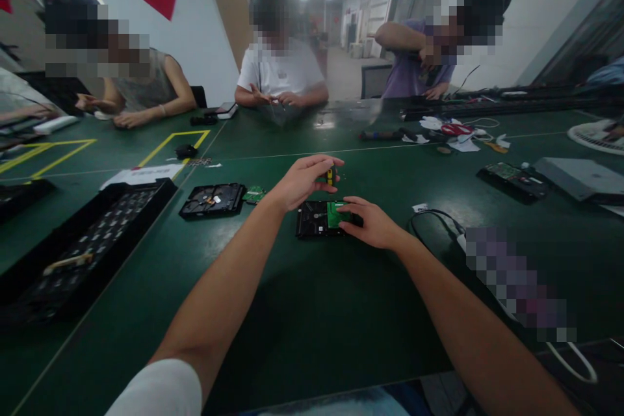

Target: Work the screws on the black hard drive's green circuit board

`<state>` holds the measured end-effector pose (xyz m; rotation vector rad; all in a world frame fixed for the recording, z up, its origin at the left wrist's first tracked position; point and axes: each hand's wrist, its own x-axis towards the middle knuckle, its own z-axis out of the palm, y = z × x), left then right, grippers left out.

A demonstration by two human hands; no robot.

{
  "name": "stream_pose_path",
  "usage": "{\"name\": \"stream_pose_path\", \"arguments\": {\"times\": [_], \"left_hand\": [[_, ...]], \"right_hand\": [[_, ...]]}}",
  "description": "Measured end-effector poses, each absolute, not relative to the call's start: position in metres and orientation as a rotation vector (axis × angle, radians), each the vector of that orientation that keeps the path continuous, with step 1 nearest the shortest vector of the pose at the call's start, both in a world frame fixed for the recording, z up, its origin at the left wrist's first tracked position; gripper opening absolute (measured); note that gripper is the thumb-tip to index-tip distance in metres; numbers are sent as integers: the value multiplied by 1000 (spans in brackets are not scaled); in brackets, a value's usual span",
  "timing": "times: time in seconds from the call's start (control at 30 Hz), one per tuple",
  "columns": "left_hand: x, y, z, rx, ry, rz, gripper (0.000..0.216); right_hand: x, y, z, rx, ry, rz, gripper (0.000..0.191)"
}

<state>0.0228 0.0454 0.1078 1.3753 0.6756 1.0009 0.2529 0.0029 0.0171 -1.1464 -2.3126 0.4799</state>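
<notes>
In the head view a black hard drive (311,221) lies flat on the green table, a green circuit board (335,216) on its right half. Just above the drive's far edge, my left hand (308,179) is closed around a short black-and-yellow screwdriver (330,175); its tip is hidden. My right hand (371,224) grips the drive at its right end, thumb and fingers on the board side. To the left sits another hard drive (213,200), with a loose green circuit board (254,194) beside it.
A long black tray (92,240) stands at the left. A third drive (513,181) and a grey box (582,179) lie at the right, a cable (433,212) nearer. Scraps of paper (463,143) are farther back. Three people (283,71) sit across the table.
</notes>
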Motion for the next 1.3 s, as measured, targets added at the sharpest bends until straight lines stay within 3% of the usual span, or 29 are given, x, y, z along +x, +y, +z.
{"name": "stream_pose_path", "arguments": {"times": [0.43, 1.3], "left_hand": [[25, 41, 110, 1677, 760, 948, 38], [23, 45, 106, 1537, 688, 939, 39]], "right_hand": [[255, 4, 11, -1151, -2296, 490, 41], [254, 4, 14, -1137, -2294, 506, 44]]}}
